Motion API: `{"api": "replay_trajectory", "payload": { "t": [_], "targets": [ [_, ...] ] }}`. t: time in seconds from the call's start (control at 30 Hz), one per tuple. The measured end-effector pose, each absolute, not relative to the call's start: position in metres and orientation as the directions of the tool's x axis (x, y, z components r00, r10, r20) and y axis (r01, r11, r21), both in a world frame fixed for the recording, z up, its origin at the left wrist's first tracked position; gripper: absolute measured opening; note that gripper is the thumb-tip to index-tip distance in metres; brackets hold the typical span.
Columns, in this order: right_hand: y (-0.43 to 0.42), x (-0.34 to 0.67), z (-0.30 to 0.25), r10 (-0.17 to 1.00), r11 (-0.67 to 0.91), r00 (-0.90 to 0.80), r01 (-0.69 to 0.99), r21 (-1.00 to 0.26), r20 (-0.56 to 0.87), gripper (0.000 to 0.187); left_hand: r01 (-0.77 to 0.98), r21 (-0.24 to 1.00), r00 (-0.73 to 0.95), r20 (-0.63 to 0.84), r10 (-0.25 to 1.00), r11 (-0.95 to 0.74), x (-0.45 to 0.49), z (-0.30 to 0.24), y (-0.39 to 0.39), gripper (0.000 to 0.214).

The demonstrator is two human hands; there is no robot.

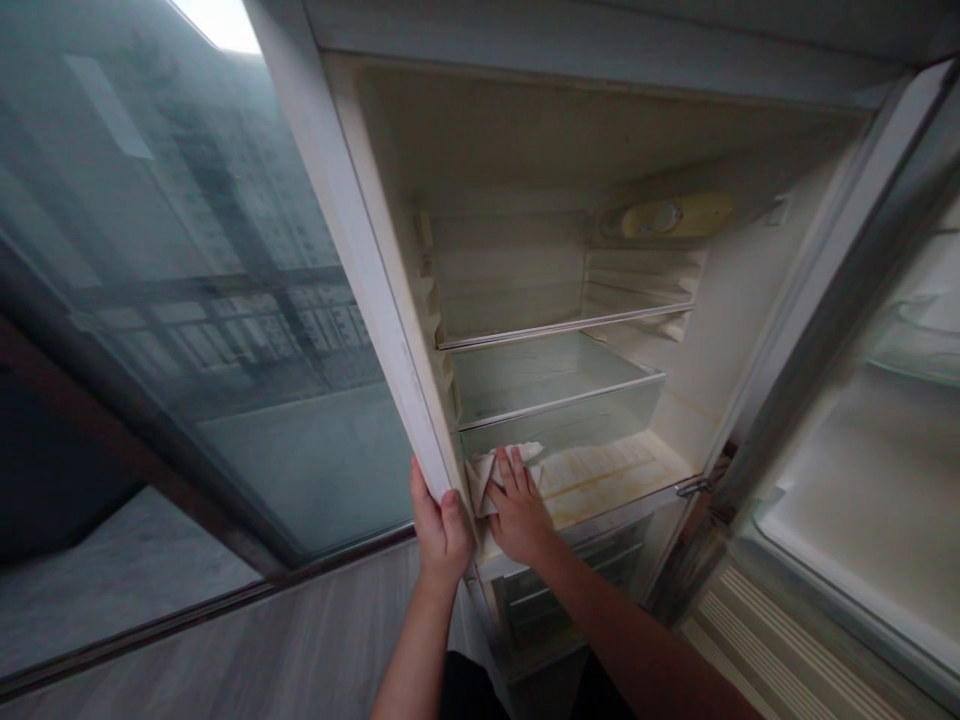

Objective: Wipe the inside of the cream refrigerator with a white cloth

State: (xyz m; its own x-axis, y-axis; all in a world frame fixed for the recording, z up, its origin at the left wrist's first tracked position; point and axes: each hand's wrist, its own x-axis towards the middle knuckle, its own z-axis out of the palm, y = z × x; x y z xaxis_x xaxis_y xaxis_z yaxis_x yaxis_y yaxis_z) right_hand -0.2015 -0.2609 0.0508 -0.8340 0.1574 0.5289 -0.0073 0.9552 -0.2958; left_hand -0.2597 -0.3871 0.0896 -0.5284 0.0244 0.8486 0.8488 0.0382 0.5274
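Observation:
An old white refrigerator [525,290] stands open in front of me. My left hand [442,525] is wrapped round the front edge of its left side wall, thumb on the near face. Inside the compartment, at the lower left corner, my right hand [517,510] presses a white wiping cloth [484,485] against the surface with fingers extended; folds of it show beyond the fingertips. Yellowish stains mark the compartment floor [600,475] to the right of that hand. Whether the cloth is fabric or paper I cannot tell.
Glass shelves [555,385] cross the compartment above my right hand. A yellowed control housing [675,215] sits on the right wall. The open door [855,480] swings out at right, a drawer section [577,580] lies below, and a sliding glass door [300,440] stands left.

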Motion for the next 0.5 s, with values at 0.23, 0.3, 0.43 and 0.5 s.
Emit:
{"api": "replay_trajectory", "payload": {
  "t": [0.23,0.3,0.43,0.5],
  "targets": [
    [-0.263,-0.206,0.048,0.152,0.954,-0.806,-0.031,-0.297,0.572,0.054,0.823,0.568,-0.568,0.823,0.018,0.017,-0.261,0.088,-0.386,0.066],
    [-0.267,-0.211,0.046,0.181,0.949,-0.791,-0.016,-0.316,0.584,0.056,0.825,0.565,-0.565,0.825,0.010,0.011,-0.262,0.087,-0.386,0.066],
    [-0.278,-0.221,0.043,0.236,0.940,-0.769,0.025,-0.341,0.594,0.057,0.821,0.571,-0.571,0.821,0.011,-0.003,-0.262,0.089,-0.386,0.067],
    [-0.279,-0.222,0.042,0.233,0.944,-0.770,0.032,-0.328,0.594,0.055,0.822,0.570,-0.570,0.821,0.019,0.000,-0.262,0.090,-0.386,0.067]
  ]
}}
